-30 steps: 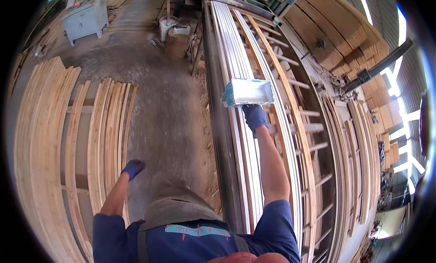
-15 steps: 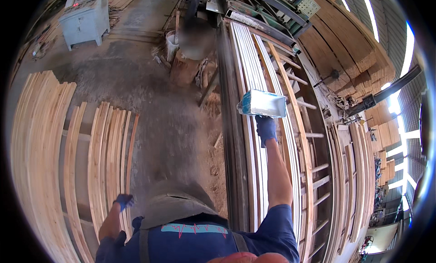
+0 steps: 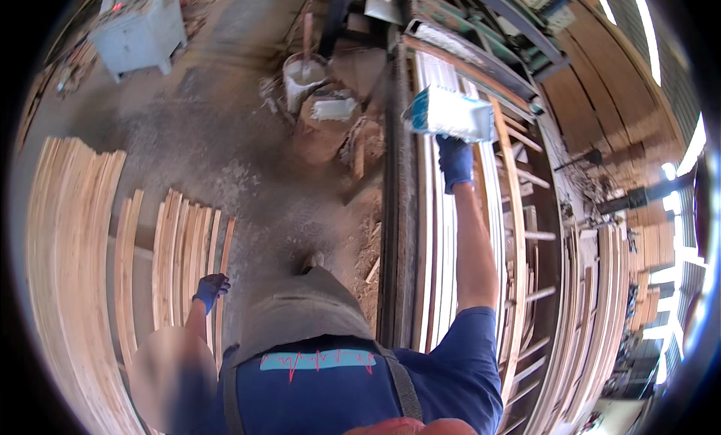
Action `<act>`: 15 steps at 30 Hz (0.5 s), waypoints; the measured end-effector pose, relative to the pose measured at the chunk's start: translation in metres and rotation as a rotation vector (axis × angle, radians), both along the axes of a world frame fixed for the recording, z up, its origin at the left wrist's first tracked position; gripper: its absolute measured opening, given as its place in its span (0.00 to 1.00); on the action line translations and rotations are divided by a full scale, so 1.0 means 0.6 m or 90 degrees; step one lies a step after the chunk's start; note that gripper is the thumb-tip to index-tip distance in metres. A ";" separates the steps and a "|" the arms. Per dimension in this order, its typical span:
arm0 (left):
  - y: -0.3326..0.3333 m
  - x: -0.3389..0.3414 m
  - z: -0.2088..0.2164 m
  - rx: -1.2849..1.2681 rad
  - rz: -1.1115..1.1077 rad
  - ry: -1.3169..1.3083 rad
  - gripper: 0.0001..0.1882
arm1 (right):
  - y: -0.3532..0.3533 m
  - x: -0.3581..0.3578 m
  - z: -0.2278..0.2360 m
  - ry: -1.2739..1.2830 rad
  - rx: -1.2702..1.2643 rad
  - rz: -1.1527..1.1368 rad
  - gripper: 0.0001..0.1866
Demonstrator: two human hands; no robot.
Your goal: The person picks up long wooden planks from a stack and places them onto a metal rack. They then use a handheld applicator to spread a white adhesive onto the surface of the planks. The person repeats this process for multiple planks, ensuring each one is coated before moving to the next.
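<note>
My right hand point(image 3: 456, 164), in a blue glove, is closed on the near side of a rectangular box-shaped container point(image 3: 454, 116), blue outside and coated white inside. Below it runs a row of long wooden strips point(image 3: 444, 240) with white upper faces, lying side by side on a rack; I cannot tell whether the box touches them. My left hand point(image 3: 212, 288), also gloved in blue, hangs at the left with its fingers loosely bent and nothing visible in them. It is closest to a group of bare wooden strips point(image 3: 176, 255).
A white bucket point(image 3: 298, 86) stands by a stump-like block point(image 3: 323, 134) with a white-smeared top. A dark metal rail point(image 3: 393, 232) edges the rack. Right of it are a ladder-like frame point(image 3: 512, 255) and more strips point(image 3: 574, 315). A grey cabinet point(image 3: 135, 40) stands far left.
My right hand and the box have moved farther away along the white strips. My left hand has come forward a little. The block's white-smeared top now shows, and a shoe appears below my apron.
</note>
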State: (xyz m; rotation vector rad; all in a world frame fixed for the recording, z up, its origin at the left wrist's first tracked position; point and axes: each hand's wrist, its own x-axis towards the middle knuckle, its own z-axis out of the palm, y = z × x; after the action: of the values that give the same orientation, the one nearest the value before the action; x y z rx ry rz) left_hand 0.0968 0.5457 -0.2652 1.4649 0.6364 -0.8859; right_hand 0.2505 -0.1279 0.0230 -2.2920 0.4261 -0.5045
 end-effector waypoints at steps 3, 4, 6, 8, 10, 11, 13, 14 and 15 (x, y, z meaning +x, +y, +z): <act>-0.024 -0.023 -0.046 0.038 0.040 0.146 0.15 | -0.021 0.123 0.026 0.039 0.241 -0.052 0.13; -0.022 -0.041 -0.060 0.032 0.066 0.185 0.14 | -0.009 0.164 0.040 0.066 0.279 -0.051 0.13; -0.009 -0.074 -0.142 0.042 0.021 0.235 0.17 | -0.009 0.255 -0.018 -0.177 0.132 0.119 0.14; -0.054 -0.023 -0.109 0.144 -0.175 0.162 0.19 | -0.006 0.330 -0.053 -0.124 0.089 0.109 0.16; -0.088 0.035 -0.142 0.232 -0.327 0.085 0.20 | 0.018 0.398 -0.102 -0.122 0.054 0.090 0.16; -0.079 0.060 -0.180 0.260 -0.428 -0.013 0.19 | 0.025 0.432 -0.139 -0.089 0.015 0.068 0.16; -0.075 0.135 -0.213 0.193 -0.372 -0.006 0.18 | 0.033 0.492 -0.232 -0.034 0.001 0.044 0.16; -0.087 0.182 -0.217 0.100 -0.210 0.112 0.18 | 0.030 0.508 -0.275 0.001 0.025 0.047 0.16; -0.099 0.235 -0.220 0.013 -0.036 0.227 0.18 | 0.032 0.526 -0.309 0.061 -0.031 0.024 0.16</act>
State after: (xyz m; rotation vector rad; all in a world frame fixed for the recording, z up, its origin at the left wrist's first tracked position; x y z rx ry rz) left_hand 0.2378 0.4861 -0.3975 1.3586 0.8713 -1.2030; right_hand 0.5661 -0.1089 -0.1625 -2.3736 0.4204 -0.3923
